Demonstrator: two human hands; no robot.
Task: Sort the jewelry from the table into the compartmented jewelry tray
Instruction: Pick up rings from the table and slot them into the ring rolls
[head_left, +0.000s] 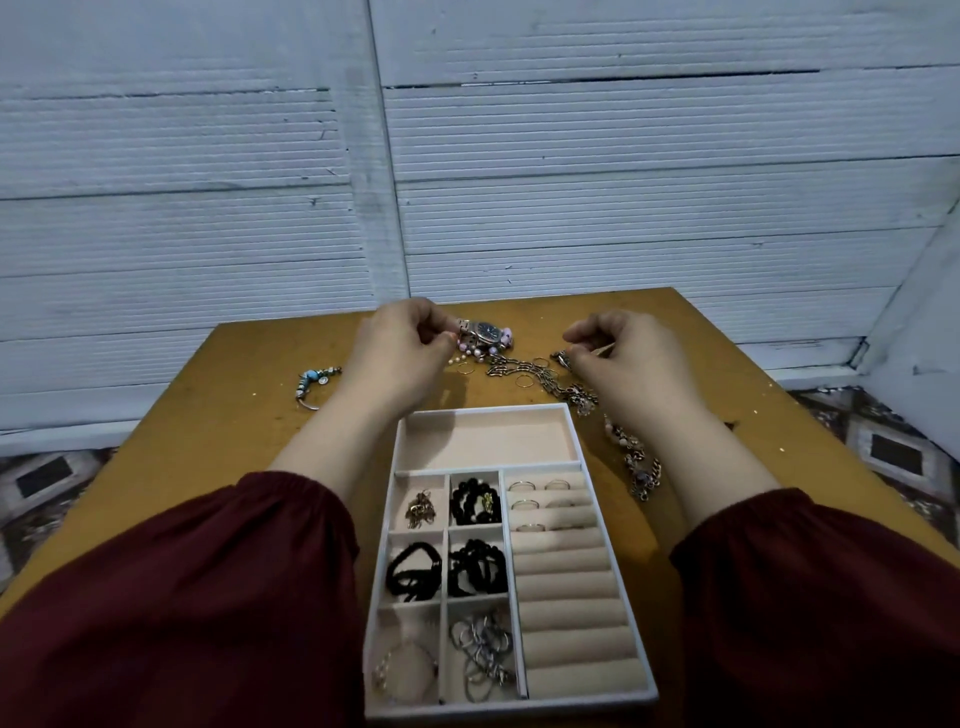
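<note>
Mustard-brown table (249, 426), pale flecks. White-rimmed tray (390, 499), beige lining. Black hair ties (475, 503) inside. Plain dark maroon sleeves (208, 582). Pale blue-white wall (208, 156), fine horizontal ribbing. Silver watch (485, 332), dark blue dial. Pink and pearl-white beads (475, 354). Turquoise-beaded bracelet (314, 382). Gold rings (524, 382). Brown-grey floor tiles (44, 480), dark rectangle pattern.

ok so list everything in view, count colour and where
table: one, mustard, under everything
tray: one, white, beige lining, near middle
watch: one, silver, dark dial, far side between hands
pink beads: one string, beside watch
blue bracelet: one, far left
chains: tangle, bronze, far middle down tray's right side
loose rings: about three, gold, among chains
tray rings: at least four, silver, right-hand slots
black bands: three bunches, left compartments
hoops: bunch, silver, near middle compartment
sleeves: two, dark red, near edge
hands: left hand curled by beads; right hand seems to pinch a chain end
</note>
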